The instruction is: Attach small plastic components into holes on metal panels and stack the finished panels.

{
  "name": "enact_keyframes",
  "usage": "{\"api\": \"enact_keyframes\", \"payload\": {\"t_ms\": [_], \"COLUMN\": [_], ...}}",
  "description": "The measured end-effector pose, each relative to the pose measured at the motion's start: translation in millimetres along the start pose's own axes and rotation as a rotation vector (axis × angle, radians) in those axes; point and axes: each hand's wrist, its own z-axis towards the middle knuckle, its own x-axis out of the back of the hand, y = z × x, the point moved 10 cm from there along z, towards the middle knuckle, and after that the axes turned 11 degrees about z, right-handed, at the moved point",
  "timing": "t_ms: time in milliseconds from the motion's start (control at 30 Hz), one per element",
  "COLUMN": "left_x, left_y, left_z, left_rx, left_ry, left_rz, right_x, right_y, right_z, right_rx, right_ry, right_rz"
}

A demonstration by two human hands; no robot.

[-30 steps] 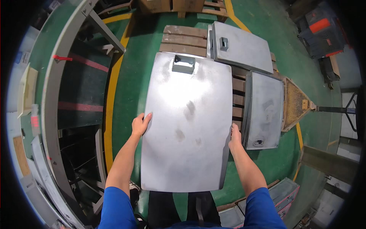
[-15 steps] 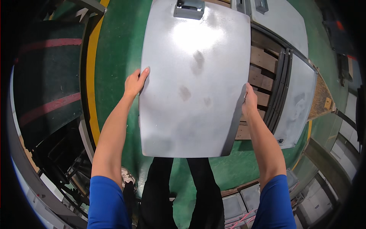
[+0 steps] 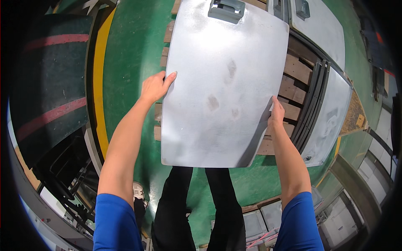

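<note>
A large pale grey metal panel (image 3: pixel 209 129) with rounded corners hangs in front of my legs, held between both hands. Several dull smudges mark its face, and a dark recessed box-shaped fitting (image 3: pixel 226 10) sits at its far end. My left hand (image 3: pixel 155 88) grips the panel's left edge, thumb on top and the fingers partly hidden by the edge. On the opposite edge, slightly nearer to me, my right hand (image 3: pixel 276 112) holds on, its fingers mostly out of sight behind the panel.
Below the panel lies a wooden pallet (image 3: pixel 296 70) on the green floor (image 3: pixel 130 46). More grey panels (image 3: pixel 331 117) and dark metal strips (image 3: pixel 310 106) rest on it to the right. A dark rack (image 3: pixel 54 62) stands left, beside a yellow floor line (image 3: pixel 99 79). Someone's shoe (image 3: pixel 138 190) shows lower left.
The panel has shifted right and slightly away from me, tilting clockwise, with both hands still on its edges. Pallet slats now show along its left side.
</note>
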Motion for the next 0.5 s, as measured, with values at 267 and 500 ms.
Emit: {"api": "enact_keyframes", "payload": {"t_ms": [267,500], "left_x": [1,5], "left_y": [8,15], "left_z": [4,4], "left_rx": [-0.060,-0.088], "left_ry": [-0.067,-0.138], "left_rz": [0.149,0.259], "right_x": [-16,-16], "right_y": [-30,-23], "right_z": [-25,-23], "right_rx": [0.102,0.053], "right_ry": [0.025,-0.007], "right_rz": [-0.289,-0.286]}}
